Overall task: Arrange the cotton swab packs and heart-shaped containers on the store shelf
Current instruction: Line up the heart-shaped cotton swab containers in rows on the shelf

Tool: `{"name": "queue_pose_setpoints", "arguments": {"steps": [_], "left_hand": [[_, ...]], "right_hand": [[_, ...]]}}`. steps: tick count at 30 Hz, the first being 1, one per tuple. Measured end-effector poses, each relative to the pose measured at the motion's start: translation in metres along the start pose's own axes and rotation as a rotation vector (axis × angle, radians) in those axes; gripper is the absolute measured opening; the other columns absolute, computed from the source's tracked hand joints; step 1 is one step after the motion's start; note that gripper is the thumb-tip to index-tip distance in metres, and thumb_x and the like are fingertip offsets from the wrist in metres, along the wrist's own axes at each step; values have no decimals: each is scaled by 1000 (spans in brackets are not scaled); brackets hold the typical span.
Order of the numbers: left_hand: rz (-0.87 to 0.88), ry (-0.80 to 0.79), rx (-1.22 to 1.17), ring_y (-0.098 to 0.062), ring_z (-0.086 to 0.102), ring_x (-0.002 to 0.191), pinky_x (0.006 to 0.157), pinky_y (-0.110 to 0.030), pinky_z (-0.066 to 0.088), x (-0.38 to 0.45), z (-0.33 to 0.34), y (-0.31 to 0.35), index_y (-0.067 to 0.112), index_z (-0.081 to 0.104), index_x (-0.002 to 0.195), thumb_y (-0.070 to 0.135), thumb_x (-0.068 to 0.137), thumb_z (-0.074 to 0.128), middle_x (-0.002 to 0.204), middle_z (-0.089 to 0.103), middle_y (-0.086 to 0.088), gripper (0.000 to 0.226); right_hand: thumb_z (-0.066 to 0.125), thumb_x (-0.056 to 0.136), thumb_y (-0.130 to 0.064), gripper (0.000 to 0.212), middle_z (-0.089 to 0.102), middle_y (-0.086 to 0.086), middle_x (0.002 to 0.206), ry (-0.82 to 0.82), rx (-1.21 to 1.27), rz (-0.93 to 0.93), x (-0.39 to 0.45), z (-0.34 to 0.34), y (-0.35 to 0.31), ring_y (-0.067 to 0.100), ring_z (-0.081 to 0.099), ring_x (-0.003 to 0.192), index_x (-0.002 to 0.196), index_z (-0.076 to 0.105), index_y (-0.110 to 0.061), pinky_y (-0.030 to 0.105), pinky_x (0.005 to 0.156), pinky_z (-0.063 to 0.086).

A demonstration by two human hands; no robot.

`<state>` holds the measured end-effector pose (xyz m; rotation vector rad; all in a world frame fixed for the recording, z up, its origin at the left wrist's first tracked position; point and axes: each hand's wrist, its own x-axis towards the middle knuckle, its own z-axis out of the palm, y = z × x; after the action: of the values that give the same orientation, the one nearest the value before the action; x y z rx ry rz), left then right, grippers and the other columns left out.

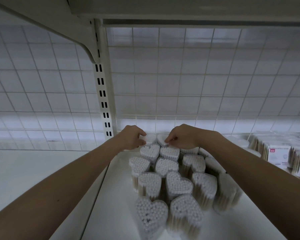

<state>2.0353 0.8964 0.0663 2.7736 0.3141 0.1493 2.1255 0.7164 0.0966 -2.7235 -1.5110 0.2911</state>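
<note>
Both hands reach to the shelf's (111, 196) rear. Left hand (132, 137) pinches a heart-shaped container (150, 138) at 12 o'clock; right hand (180, 136) pinches its neighbour (161, 140). Cotton swab packs (277, 153) stand at 3 o'clock; bare shelf lies at 9 o'clock.

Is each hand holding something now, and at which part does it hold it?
Left hand grips a back-row heart-shaped container at its top left edge. Right hand pinches the neighbouring container at its top rim.
</note>
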Motion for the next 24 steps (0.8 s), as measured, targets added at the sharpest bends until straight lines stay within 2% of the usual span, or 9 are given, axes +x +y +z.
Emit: {"name": "queue_pose_setpoints", "arguments": {"steps": [6, 8, 10, 13, 16, 19, 21, 24], "left_hand": [[11, 3, 9, -23, 59, 106, 93, -23, 39, 0, -1, -2, 10, 54, 129, 29, 89, 61, 122, 60, -10, 44], [16, 45, 53, -23, 55, 112, 95, -26, 38, -1, -6, -2, 9, 53, 129, 32, 91, 58, 124, 59, -10, 45], [49, 76, 102, -22, 54, 108, 93, -28, 40, -4, -12, 1, 9, 56, 124, 35, 91, 56, 121, 60, -9, 42], [150, -10, 190, -15, 49, 93, 84, -25, 39, -15, -15, 12, 11, 59, 116, 40, 89, 56, 114, 58, -5, 40], [161, -81, 248, -17, 52, 100, 82, -25, 39, -22, -5, 22, 12, 60, 117, 45, 89, 55, 114, 59, -5, 44], [107, -71, 213, -20, 55, 107, 87, -29, 43, -25, 1, 25, 12, 60, 120, 47, 88, 55, 117, 62, -6, 47], [83, -75, 177, -20, 56, 108, 90, -31, 46, -27, 1, 23, 13, 61, 121, 50, 86, 56, 119, 63, -6, 51], [69, -81, 155, -24, 57, 105, 80, -28, 42, -31, 1, 22, 11, 64, 117, 53, 81, 61, 113, 65, -9, 55]], "right_hand": [[40, 97, -18, 37, 48, -2, 141, 5, 6, -1, 0, 3, 3, 16, 43, 129, 132, 53, -19, 24, 105, 32], [45, 96, -20, 36, 47, -2, 141, 11, 4, -5, -2, 1, 4, 16, 43, 128, 132, 53, -19, 24, 103, 32], [51, 93, -22, 36, 49, -2, 137, 29, -11, -23, -6, 0, 5, 15, 46, 123, 129, 55, -21, 23, 99, 34], [58, 88, -19, 35, 55, -3, 128, 0, -11, -48, -11, -1, 4, 12, 50, 108, 123, 59, -24, 23, 90, 38], [59, 88, -16, 36, 57, -2, 125, -10, 10, -58, -14, 1, 2, 9, 49, 99, 123, 61, -24, 21, 87, 37], [61, 87, -19, 38, 58, 0, 123, -28, 37, -75, -15, 1, -1, 9, 49, 98, 124, 60, -24, 22, 86, 38], [63, 85, -22, 43, 57, 0, 125, -65, 34, -70, -18, 2, -3, 12, 50, 103, 128, 57, -24, 26, 92, 41], [65, 84, -24, 50, 55, 1, 128, -89, 19, -59, -19, 7, -2, 19, 49, 116, 132, 53, -24, 29, 96, 39]]}}
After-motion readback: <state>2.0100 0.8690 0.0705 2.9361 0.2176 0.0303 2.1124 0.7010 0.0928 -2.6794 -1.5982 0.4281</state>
